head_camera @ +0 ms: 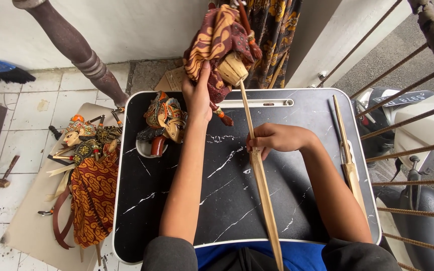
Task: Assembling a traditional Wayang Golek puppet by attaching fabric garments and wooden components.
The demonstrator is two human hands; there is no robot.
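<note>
**A:** Start nearest you. What is your right hand (pixel 277 138) doing?

**B:** Its fingers are curled shut around the long pale wooden rod (pixel 259 175). That rod runs almost straight away from you: its near end dips below the frame by your blue shirt, and its far end enters the carved pale wooden block (pixel 233 69) at the base of the puppet body wrapped in brown and orange batik cloth (pixel 219 42).

**A:** And your left hand (pixel 197 98)?

**B:** It's farther out, clamped on the lower cloth of that puppet body, holding it up over the far edge of the black marble-patterned lap tray with a white rim (pixel 227 200). So the rod's axis lines up from your right grip up to the block, just right of your left thumb; the left hand is the nearer one to the joint.

**A:** Anything else on the tray?

**B:** A second pale wooden stick (pixel 348 155) lies along the right edge, well apart from your hands. A painted carved puppet head (pixel 166 120) rests at the far left corner. Beyond the rim, on the tiled floor, lies a finished puppet in orange batik skirt (pixel 89 170).

**A:** Labels?

**B:** Only a small plate on the scooter, behind the bars at right.
</note>
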